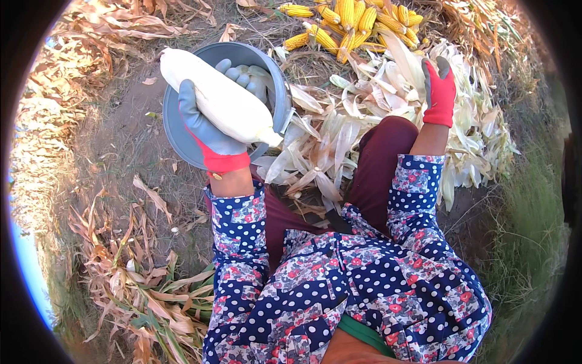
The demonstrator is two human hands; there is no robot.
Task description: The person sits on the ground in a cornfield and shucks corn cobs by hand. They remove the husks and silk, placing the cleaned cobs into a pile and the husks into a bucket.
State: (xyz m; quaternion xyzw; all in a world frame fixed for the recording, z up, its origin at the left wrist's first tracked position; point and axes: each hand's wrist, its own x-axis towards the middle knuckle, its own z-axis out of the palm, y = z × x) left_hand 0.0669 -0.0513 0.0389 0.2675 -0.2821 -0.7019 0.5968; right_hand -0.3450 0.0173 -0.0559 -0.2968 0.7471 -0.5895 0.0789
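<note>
My left hand (209, 130), in a grey glove with a red cuff, is wrapped round an ear of corn (221, 97) in a smooth, pale husk. Its thumb lies along the near side and the fingertips show past the far side. The ear slants over a grey bucket (179, 130), its narrow end toward my knees. At the right, my right hand (439, 94), in a red glove with grey fingertips, is raised over loose husks (479, 115). Its thumb and fingers are apart, with nothing visible between them.
Husked yellow ears (357, 24) are heaped at the far middle. Dry corn leaves (139, 291) lie at the near left, and more stalks (66, 91) run along the left side. Green grass (527, 242) grows at the right. My bent knees (382, 164) are close to the husks.
</note>
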